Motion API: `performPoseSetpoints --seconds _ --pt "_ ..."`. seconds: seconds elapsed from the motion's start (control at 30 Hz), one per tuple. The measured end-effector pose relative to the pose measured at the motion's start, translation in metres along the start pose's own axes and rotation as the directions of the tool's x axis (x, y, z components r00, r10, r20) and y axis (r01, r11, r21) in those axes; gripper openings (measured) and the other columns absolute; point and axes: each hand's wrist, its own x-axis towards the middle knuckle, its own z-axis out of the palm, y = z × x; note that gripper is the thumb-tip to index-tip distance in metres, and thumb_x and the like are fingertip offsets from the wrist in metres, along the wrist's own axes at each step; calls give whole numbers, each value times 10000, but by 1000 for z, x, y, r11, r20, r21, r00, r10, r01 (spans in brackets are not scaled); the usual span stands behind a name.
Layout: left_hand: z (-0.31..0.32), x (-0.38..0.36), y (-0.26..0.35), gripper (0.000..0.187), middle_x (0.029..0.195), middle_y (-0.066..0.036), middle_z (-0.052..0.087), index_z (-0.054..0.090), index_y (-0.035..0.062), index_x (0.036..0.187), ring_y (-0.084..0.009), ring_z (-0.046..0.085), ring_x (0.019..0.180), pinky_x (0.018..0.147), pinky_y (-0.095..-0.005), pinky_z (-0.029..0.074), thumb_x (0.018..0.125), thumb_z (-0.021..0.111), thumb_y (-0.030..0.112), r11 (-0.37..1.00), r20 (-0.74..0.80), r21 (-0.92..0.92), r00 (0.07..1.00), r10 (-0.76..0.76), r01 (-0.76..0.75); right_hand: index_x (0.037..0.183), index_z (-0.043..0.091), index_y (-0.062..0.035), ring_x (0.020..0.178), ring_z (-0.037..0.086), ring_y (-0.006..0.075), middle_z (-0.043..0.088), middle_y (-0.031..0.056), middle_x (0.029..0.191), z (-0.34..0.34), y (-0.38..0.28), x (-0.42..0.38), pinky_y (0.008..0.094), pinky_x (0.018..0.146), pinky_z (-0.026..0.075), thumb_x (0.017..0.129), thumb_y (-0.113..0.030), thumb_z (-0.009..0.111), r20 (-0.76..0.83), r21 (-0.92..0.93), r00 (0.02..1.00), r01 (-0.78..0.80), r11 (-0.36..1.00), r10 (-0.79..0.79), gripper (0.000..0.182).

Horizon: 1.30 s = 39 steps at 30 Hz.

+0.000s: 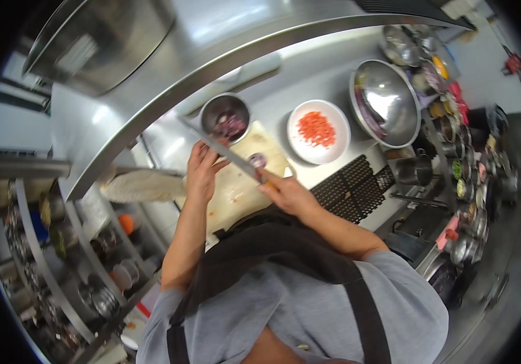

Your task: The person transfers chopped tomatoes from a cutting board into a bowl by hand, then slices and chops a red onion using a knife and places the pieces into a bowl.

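My right hand [281, 189] is wrapped round the orange handle of a long knife [227, 153]. The blade points up and left across the cutting board [236, 193], passing close to my left hand. My left hand [204, 167] is by the board's left edge, just below a metal bowl [224, 115] holding purple onion pieces [230, 125]; whether its bent fingers pinch anything is hidden. A piece of purple onion [257, 160] lies on the board beside the blade. To the right stands a white bowl [293, 132] of diced orange-red food [316, 129].
A large steel bowl [394, 100] stands on the right of the counter, with black perforated mats [348, 191] below it. A metal shelf edge [212, 57] crosses above the work area. A pale cloth-like bundle [144, 185] lies left of the board.
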Motion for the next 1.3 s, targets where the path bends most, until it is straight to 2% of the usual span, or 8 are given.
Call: performPoseSetpoints --seconds 0.1,0.17,0.4,0.5,0.77,1.0,1.17,1.3 --pt "3 2 -4 389 1296 -101 634 449 67 1360 -223 628 1157 953 -347 502 1010 584 171 995 -25 100 999 23 -20 1392 529 -120 786 666 456 662 281 801 -9 -9 -2 513 719 503 997 -463 551 25 -8 998 -52 999 52 524" --pt "1 5 -10 406 1293 -113 635 440 46 1367 -228 631 1157 952 -349 507 1006 592 152 996 1 80 999 44 -44 1388 530 -122 777 662 458 662 280 801 -7 -2 -2 515 710 496 1001 -462 544 4 27 1000 -3 1000 3 515" --pt "9 8 -1 477 1285 -175 626 431 -51 1376 -262 626 1182 990 -387 516 965 644 66 992 17 7 992 127 -127 1383 535 -95 786 668 445 678 260 856 -13 -12 -6 499 725 501 1004 -408 560 30 31 998 -64 997 64 492" --pt "5 11 1 483 1292 -179 620 438 -52 1376 -263 627 1176 987 -379 528 951 650 39 990 33 0 990 140 -140 1380 555 -86 801 681 432 687 250 879 -1 1 -6 478 738 514 991 -371 595 -44 75 999 -24 997 27 484" --pt "-3 13 3 466 1272 -151 622 449 -46 1360 -248 625 1166 1003 -403 515 952 656 46 988 2 -26 988 155 -155 1375 548 -20 668 657 386 653 215 758 -11 -8 -23 414 665 506 990 -285 621 7 48 997 -72 996 71 472" --pt "1 10 2 457 1271 -158 613 436 -55 1350 -251 624 1171 1011 -383 514 947 642 1 983 25 12 983 182 -183 1388 542 -33 671 661 384 659 210 750 -7 -5 -13 417 675 508 991 -319 619 39 84 994 -103 991 100 496" --pt "9 6 -4 489 1267 -157 609 406 -53 1366 -223 620 1176 1007 -338 521 927 622 -49 976 74 51 975 209 -213 1377 559 -73 711 673 384 667 214 758 2 -16 36 428 683 509 979 -393 615 -9 84 999 -50 995 51 513" --pt "12 2 -3 488 1260 -144 612 419 -33 1344 -216 614 1175 1015 -336 496 910 642 -49 969 54 82 972 227 -231 1383 542 -51 670 667 349 649 205 728 -2 -38 66 423 673 506 982 -407 607 -11 123 1000 15 992 -13 540"
